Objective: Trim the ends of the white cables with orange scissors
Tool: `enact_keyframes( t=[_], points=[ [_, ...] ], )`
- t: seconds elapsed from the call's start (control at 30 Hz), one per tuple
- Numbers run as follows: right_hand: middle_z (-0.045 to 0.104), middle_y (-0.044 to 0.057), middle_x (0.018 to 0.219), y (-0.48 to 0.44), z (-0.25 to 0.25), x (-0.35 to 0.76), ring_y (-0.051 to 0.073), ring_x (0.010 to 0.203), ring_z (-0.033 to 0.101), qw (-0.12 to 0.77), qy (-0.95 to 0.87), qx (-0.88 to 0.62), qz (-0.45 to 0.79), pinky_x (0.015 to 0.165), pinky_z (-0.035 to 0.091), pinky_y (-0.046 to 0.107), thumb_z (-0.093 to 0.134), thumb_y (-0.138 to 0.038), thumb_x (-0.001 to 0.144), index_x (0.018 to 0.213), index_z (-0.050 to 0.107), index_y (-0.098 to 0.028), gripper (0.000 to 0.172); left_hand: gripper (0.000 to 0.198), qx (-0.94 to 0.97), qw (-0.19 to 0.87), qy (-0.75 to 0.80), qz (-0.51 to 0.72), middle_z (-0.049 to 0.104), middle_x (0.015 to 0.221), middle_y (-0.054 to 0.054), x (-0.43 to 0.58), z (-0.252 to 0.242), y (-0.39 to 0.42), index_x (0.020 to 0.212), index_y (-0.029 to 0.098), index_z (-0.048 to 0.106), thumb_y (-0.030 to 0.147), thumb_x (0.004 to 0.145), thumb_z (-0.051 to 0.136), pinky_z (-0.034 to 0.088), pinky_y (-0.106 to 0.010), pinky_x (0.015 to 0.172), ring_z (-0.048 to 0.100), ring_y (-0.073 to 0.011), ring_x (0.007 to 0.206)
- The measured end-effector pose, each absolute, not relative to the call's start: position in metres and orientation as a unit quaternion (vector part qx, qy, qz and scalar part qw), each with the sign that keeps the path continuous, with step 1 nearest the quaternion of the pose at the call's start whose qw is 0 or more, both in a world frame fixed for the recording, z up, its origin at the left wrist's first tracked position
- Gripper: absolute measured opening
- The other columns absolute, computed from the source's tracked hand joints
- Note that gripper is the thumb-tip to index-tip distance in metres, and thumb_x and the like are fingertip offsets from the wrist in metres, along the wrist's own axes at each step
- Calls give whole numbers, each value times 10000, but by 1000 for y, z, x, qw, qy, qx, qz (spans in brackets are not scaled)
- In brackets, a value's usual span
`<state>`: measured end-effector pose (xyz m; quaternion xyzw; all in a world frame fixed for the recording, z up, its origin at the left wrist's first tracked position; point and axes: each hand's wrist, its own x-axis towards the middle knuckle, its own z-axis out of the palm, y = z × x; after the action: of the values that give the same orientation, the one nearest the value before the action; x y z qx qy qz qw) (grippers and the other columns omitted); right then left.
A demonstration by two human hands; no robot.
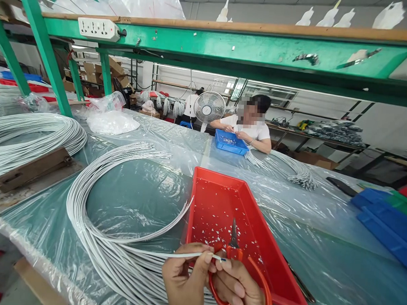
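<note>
My left hand [186, 275] pinches a white cable [194, 254] close to its end, thumb on top. My right hand [238, 284] has its fingers through the orange handles of a pair of scissors [233, 237]; the blades point away over the tray. The right thumb and forefinger also meet at the cable's stripped tip, where a small dark blue piece shows. Below both hands lies a large looped bundle of white cables [82, 210]. A red tray [218, 184] with scattered white scraps sits just beyond my right hand.
A metal block [32, 169] and a cable coil [39, 127] lie on the left. Across the table a person [255, 123] works over a blue tray [231, 144]. A green shelf beam [208, 42] spans overhead; blue bins [385, 223] stand right.
</note>
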<state>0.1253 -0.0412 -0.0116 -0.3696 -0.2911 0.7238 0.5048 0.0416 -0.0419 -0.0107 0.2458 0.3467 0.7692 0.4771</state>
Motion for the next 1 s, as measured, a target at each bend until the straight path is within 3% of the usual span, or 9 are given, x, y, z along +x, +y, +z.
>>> enact_keyframes(
  t=[0.2, 0.33, 0.43, 0.53, 0.6, 0.7, 0.87, 1.0],
  points=[
    [247, -111, 332, -45, -17, 125, -3, 297, 163, 513, -250, -346, 745, 428, 341, 149, 676, -366, 654, 443, 498, -150, 350, 31, 263, 514, 340, 742, 659, 530, -4, 39, -15, -43, 643, 160, 709, 185, 627, 715, 413, -139, 365, 536, -75, 379],
    [324, -82, 318, -44, -17, 135, 26, 294, 256, 479, -366, -435, 669, 369, 289, 163, 594, -445, 740, 555, 572, -145, 354, 117, 254, 546, 354, 716, 607, 456, 9, 34, -10, -38, 571, 129, 659, 210, 636, 713, 423, -151, 380, 531, -83, 376],
    [395, -52, 324, -45, -9, 149, 78, 316, 363, 462, -520, -541, 473, 363, 313, 197, 526, -470, 777, 688, 623, -143, 353, 196, 272, 550, 372, 697, 604, 469, 6, 31, -5, -34, 519, 117, 616, 231, 649, 706, 424, -149, 413, 539, -77, 382],
    [545, -23, 488, -47, 5, 161, 120, 434, 492, 467, -679, -553, 124, 478, 406, 245, 601, -285, 740, 832, 655, -178, 151, 222, 270, 583, 374, 669, 600, 471, 14, 30, -2, -32, 530, 118, 589, 263, 655, 701, 419, -144, 410, 526, -68, 368],
    [566, -46, 550, -48, 14, 165, 111, 472, 507, 418, -783, -460, -36, 652, 434, 287, 575, -134, 726, 990, 616, -215, 279, 223, 269, 602, 378, 650, 600, 465, 12, 30, -2, -31, 548, 119, 585, 277, 662, 694, 430, -149, 419, 527, -71, 377],
    [595, -49, 602, -48, 21, 167, 107, 509, 527, 348, -850, -385, -92, 777, 395, 309, 446, -36, 744, 1100, 546, -216, 411, 230, 283, 604, 391, 634, 592, 466, 5, 30, -4, -30, 557, 113, 587, 287, 666, 689, 444, -161, 437, 539, -86, 415],
    [592, -25, 588, -46, 22, 163, 116, 525, 509, 336, -851, -387, -114, 784, 372, 295, 398, -72, 791, 828, 609, -175, 238, 230, 321, 600, 401, 614, 580, 504, 3, 28, -8, -28, 566, 110, 579, 283, 689, 667, 453, -195, 481, 540, -100, 463],
    [521, -24, 487, -40, 26, 154, 118, 449, 448, 275, -864, -373, -195, 757, 359, 292, 352, -30, 748, 610, 550, -170, 279, 253, 354, 601, 409, 589, 542, 505, 15, 27, -10, -24, 549, 112, 552, 287, 700, 652, 426, -194, 476, 506, -92, 471]
  ],
)
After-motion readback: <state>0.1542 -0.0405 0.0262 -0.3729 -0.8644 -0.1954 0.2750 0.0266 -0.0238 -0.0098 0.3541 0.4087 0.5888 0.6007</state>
